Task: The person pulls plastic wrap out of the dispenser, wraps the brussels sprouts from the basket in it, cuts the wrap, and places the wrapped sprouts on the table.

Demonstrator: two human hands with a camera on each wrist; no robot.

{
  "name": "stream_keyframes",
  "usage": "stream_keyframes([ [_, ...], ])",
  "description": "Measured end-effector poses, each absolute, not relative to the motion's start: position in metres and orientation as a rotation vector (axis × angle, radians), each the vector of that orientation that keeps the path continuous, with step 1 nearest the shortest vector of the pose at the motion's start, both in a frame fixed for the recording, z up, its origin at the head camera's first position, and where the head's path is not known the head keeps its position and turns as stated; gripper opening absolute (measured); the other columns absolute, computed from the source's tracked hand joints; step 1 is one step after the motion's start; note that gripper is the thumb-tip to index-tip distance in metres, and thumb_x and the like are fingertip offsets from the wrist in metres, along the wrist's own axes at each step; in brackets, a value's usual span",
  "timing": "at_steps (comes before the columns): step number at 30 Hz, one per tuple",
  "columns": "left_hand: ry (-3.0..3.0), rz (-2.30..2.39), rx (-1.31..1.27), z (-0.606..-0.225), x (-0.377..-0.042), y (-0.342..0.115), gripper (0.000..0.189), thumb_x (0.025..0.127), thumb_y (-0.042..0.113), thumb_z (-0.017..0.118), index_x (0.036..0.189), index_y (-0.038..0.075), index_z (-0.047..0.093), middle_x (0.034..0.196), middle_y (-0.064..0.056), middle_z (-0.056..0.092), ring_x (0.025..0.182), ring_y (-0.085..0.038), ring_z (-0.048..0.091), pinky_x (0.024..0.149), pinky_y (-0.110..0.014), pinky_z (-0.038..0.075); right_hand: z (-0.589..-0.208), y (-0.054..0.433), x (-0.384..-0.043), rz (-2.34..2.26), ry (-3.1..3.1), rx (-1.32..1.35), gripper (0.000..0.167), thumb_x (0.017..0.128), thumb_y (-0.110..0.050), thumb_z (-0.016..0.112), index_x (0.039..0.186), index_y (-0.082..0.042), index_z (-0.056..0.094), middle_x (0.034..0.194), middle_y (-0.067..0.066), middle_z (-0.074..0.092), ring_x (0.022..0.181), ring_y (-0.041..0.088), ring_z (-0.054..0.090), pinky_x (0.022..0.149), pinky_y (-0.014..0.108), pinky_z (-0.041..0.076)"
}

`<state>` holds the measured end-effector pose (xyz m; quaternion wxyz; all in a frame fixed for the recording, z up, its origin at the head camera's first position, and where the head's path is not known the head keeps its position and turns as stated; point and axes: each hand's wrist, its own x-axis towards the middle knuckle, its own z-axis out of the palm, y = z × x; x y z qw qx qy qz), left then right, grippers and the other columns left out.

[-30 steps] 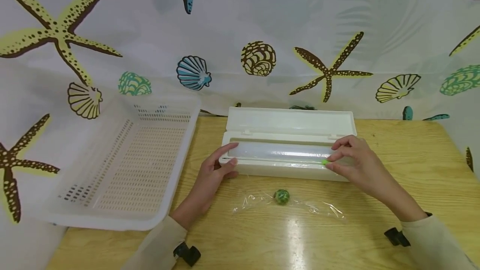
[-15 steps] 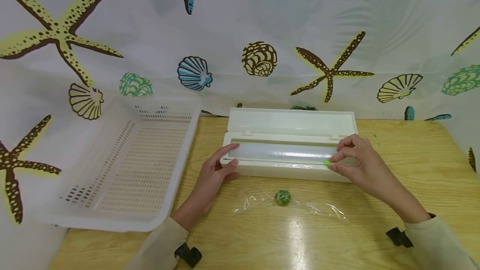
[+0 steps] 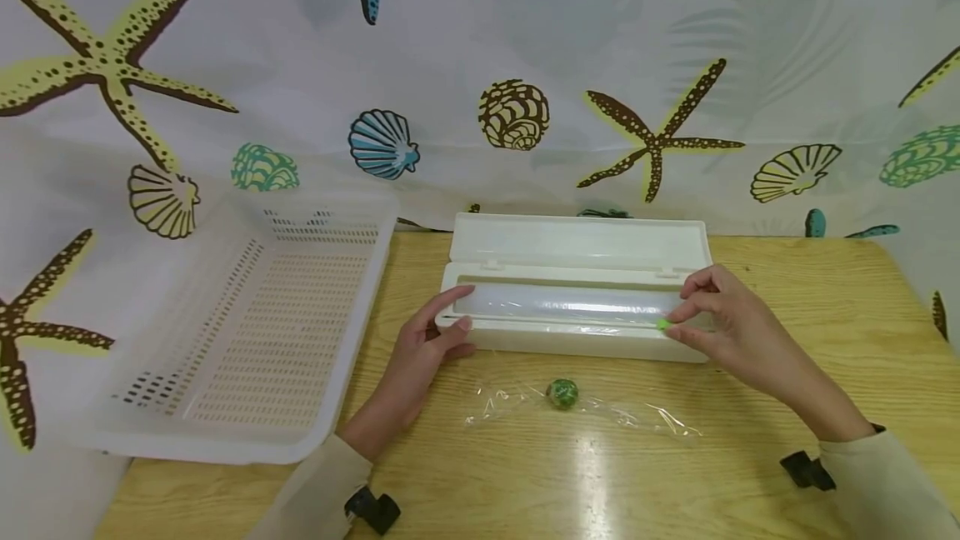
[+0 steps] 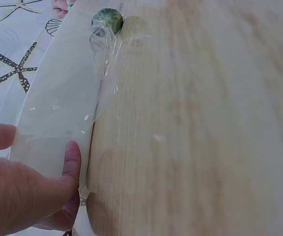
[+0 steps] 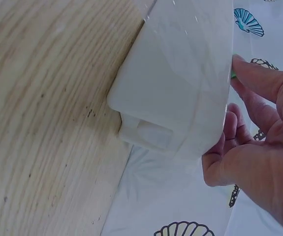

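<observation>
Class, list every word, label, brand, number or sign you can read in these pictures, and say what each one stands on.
None: no lettering, number or brand can be read in any view.
White box, its green slider and basket: no readable marking.
Green ball: patterned, but too small to make out any lettering.
Cloth: printed starfish and shells, which are pictures rather than text.

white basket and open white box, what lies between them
In the head view, the left hand, gripping the left end of the box, with wooden tabletop showing around the hand.
</observation>
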<state>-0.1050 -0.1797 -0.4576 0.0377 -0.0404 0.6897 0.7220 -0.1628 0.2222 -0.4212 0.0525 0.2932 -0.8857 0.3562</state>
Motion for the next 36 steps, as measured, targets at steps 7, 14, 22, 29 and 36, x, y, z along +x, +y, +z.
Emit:
stream_keyframes([
  [7, 2.118, 2.206, -0.105, -0.459, -0.107, -0.18, 0.047, 0.111, 0.009, 0.064, 0.157, 0.016, 0.06, 0.123, -0.014, 0.052, 0.105, -0.027, 0.063, 0.101, -0.048, 0.059, -0.418, 0.239, -0.163, 1.056, -2.705, 0.89, 0.018, 0.09, 0.0, 0.089, 0.093, -0.015, 0.081, 0.122, 0.005, 0.06, 0.112, 0.02, 0.054, 0.082, 0.026, 0.047],
  [14, 2.127, 2.199, -0.133, -0.457, -0.105, -0.182, 0.047, 0.111, 0.008, 0.065, 0.157, 0.016, 0.06, 0.127, -0.013, 0.052, 0.104, -0.025, 0.062, 0.102, -0.048, 0.059, -0.422, 0.246, -0.163, 1.099, -2.711, 0.877, 0.016, 0.092, 0.0, 0.087, 0.095, -0.014, 0.082, 0.124, 0.004, 0.059, 0.108, 0.017, 0.054, 0.08, 0.023, 0.048],
  [22, 2.116, 2.204, -0.118, -0.46, -0.106, -0.18, 0.047, 0.111, 0.008, 0.065, 0.157, 0.016, 0.06, 0.129, -0.012, 0.052, 0.104, -0.025, 0.062, 0.101, -0.047, 0.059, -0.423, 0.258, -0.163, 1.113, -2.742, 0.834, 0.016, 0.092, 0.001, 0.087, 0.095, -0.014, 0.082, 0.124, 0.006, 0.06, 0.111, 0.023, 0.055, 0.084, 0.018, 0.048],
  [29, 2.121, 2.197, -0.087, -0.459, -0.106, -0.182, 0.048, 0.111, 0.009, 0.064, 0.158, 0.016, 0.059, 0.131, -0.012, 0.052, 0.107, -0.025, 0.062, 0.102, -0.047, 0.059, -0.425, 0.261, -0.164, 1.149, -2.713, 0.845, 0.018, 0.091, 0.005, 0.086, 0.096, -0.012, 0.081, 0.125, 0.008, 0.058, 0.111, 0.01, 0.051, 0.085, 0.012, 0.048],
  [36, 2.114, 2.203, -0.101, -0.458, -0.106, -0.183, 0.046, 0.112, 0.009, 0.064, 0.157, 0.017, 0.06, 0.136, -0.011, 0.052, 0.109, -0.027, 0.061, 0.103, -0.048, 0.058, -0.428, 0.261, -0.162, 1.246, -2.714, 0.785, 0.019, 0.092, 0.01, 0.083, 0.097, -0.008, 0.079, 0.123, 0.009, 0.056, 0.112, 0.006, 0.051, 0.086, 0.01, 0.052],
])
